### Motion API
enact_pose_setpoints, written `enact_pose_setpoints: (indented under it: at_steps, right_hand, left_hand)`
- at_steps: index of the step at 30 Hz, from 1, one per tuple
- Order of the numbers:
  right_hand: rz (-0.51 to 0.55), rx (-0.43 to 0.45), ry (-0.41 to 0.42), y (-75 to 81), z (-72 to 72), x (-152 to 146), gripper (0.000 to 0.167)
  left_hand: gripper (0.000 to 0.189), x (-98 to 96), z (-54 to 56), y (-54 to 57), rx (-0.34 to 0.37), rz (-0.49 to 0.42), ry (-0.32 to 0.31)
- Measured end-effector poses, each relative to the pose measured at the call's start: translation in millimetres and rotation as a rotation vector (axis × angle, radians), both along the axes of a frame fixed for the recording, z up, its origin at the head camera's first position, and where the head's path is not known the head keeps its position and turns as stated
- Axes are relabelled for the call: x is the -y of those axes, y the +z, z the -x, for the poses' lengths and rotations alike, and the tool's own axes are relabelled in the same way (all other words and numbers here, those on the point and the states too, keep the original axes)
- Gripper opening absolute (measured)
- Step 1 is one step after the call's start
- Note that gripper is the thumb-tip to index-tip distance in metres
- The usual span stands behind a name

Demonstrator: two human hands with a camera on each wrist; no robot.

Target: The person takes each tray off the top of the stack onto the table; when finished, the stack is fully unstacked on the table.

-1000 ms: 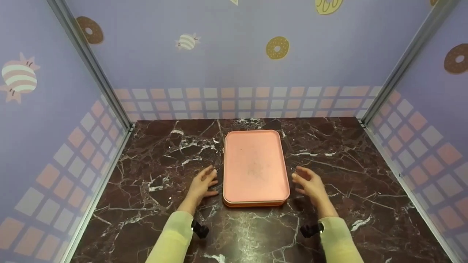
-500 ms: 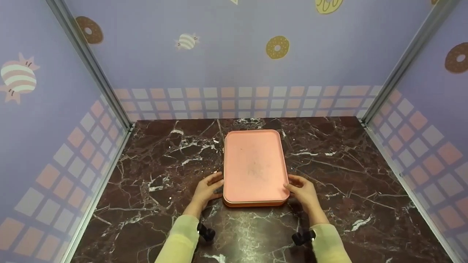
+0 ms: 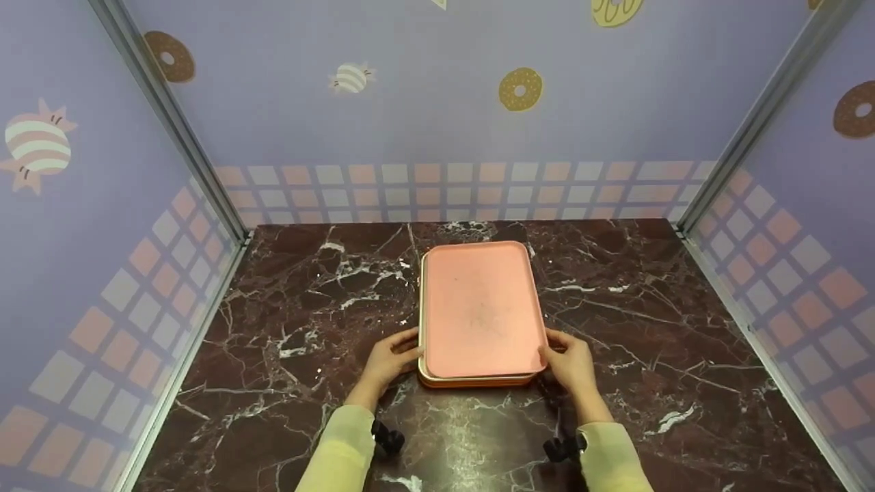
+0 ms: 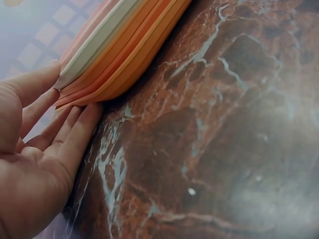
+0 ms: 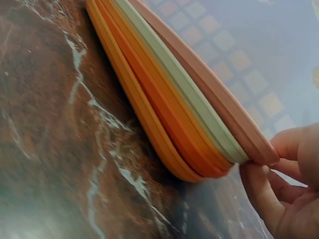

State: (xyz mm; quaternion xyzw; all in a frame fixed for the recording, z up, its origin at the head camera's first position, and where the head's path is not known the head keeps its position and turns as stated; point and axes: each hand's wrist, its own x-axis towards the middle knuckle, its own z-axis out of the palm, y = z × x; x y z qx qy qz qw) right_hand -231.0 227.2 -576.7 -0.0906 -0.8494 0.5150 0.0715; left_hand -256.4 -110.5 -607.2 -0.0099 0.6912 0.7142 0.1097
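A pink rectangular tray (image 3: 482,307) tops a stack of similar trays. Beneath it show a cream tray (image 5: 189,89) and several orange trays (image 5: 149,99). The pink one sits a little right of the others, leaving a strip of cream rim bare on the left. My right hand (image 3: 569,362) pinches the pink tray's right edge between thumb and fingers, near the front corner. My left hand (image 3: 388,361) is at the stack's left side, thumb by the upper rims. Its fairly straight fingers (image 4: 79,132) touch the lower rims.
The stack stands on a dark marbled tabletop (image 3: 307,294). Patterned lilac panels (image 3: 437,123) enclose the back and both sides, with metal strips (image 3: 167,123) at the corners. A black wrist camera (image 3: 388,437) sits at the left sleeve, another camera (image 3: 564,448) at the right.
Both hands have come inward to the stack's sides. The pink tray has shifted slightly right off the cream one, with my right hand now pinching its edge.
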Motion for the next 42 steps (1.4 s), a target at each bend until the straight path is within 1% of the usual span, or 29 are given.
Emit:
enact_pose_setpoints:
  at_steps: [7, 11, 14, 16, 20, 25, 29, 33, 36, 42]
  right_hand:
    - [0.023, -0.004, -0.007, 1.3, -0.8, -11, 0.038]
    - [0.060, -0.002, -0.052, -0.3, -2.2, -23, 0.037]
    - [0.093, -0.005, -0.097, -0.6, -3.4, -30, 0.037]
    - [0.111, -0.002, -0.111, -1.1, -4.5, -34, 0.038]
    - [0.187, 0.023, -0.080, -1.2, -9.7, -37, 0.044]
    - [0.316, 0.064, -0.018, -0.3, -19.4, -35, 0.062]
    - [0.390, 0.090, 0.006, -0.6, -23.8, -31, 0.072]
    - [0.466, 0.101, 0.007, -2.0, -25.6, -29, 0.077]
    - [0.524, 0.099, 0.007, -2.8, -26.3, -28, 0.079]
    - [0.603, 0.082, 0.004, -4.8, -27.2, -26, 0.080]
  left_hand:
    - [0.055, -2.1, -2.9, 1.7, -0.020, 0.022, 0.017]
    - [0.055, -2.0, -4.0, 1.2, -0.022, 0.026, 0.012]
    - [0.054, -2.0, -4.0, 0.0, -0.023, 0.034, 0.017]
    - [0.054, -2.1, -4.4, -0.3, -0.021, 0.042, 0.022]
    - [0.054, -2.3, -6.2, -0.3, -0.017, 0.054, 0.029]
    - [0.054, -2.7, -7.0, -0.8, -0.021, 0.058, 0.031]
    - [0.053, -3.1, -6.2, -1.8, -0.036, 0.068, 0.040]
    - [0.054, -3.4, -5.8, -1.7, -0.047, 0.072, 0.040]
    - [0.054, -3.6, -5.8, -1.3, -0.042, 0.059, 0.040]
    - [0.054, -3.4, -6.4, -1.3, -0.038, 0.068, 0.043]
